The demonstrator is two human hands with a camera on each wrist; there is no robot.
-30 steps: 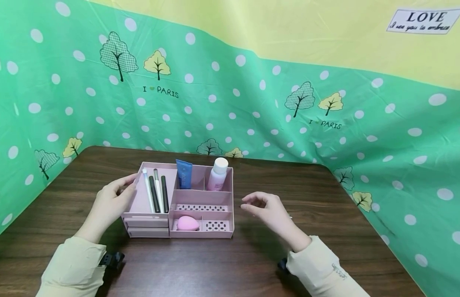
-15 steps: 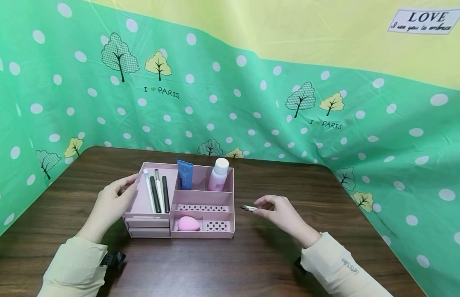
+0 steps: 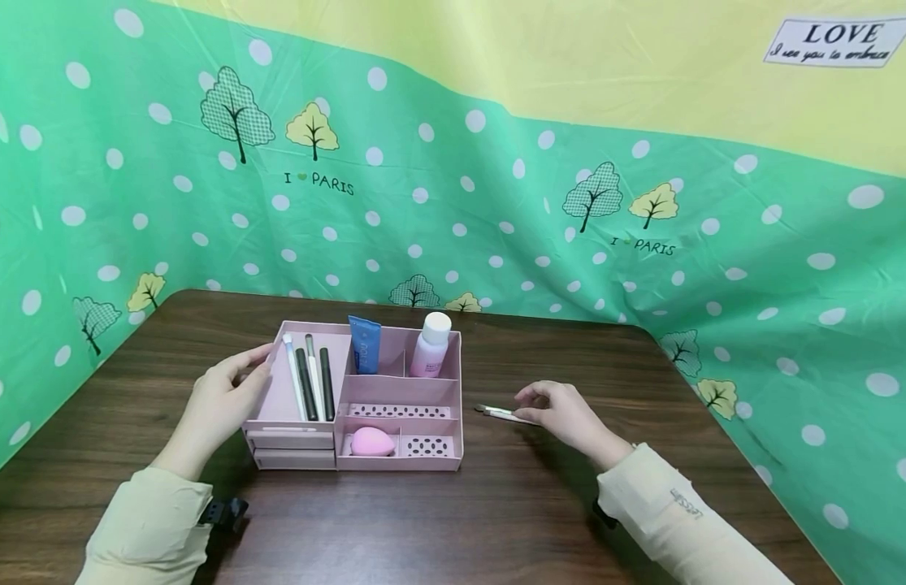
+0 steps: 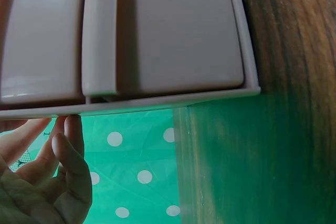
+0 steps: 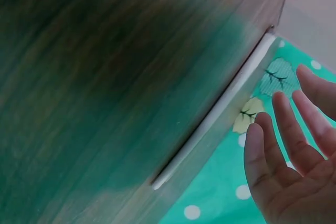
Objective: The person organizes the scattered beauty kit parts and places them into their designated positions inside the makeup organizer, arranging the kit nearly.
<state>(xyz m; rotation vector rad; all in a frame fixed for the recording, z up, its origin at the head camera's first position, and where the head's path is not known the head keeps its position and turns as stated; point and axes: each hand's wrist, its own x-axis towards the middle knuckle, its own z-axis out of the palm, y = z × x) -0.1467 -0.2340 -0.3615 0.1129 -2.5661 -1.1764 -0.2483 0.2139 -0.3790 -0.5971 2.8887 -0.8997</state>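
A pink desk organizer point(image 3: 453, 443) stands on the dark wooden table. My left hand point(image 3: 222, 402) touches its left side wall, and in the left wrist view fingertips point(image 4: 73, 124) rest against the outside of that wall. A white-handled makeup brush point(image 3: 500, 413) with a dark tip lies on the table to the right of the organizer. Over the handle end is my right hand point(image 3: 562, 414), its fingers loosely bent. In the right wrist view the brush point(image 5: 220, 106) lies apart from those relaxed fingers point(image 5: 289, 129).
In the organizer are several slim brushes and dark pens point(image 3: 326, 386), a blue tube point(image 3: 365, 345), a white-capped pink bottle point(image 3: 431, 349) and a pink makeup sponge point(image 3: 372, 442). Drawers point(image 3: 293, 459) form its lower left front. Green dotted cloth point(image 3: 453, 203) hangs behind the table.
My right hand has moved right, away from the organizer, uncovering more of the brush on the table. The left hand keeps its place on the organizer's side.
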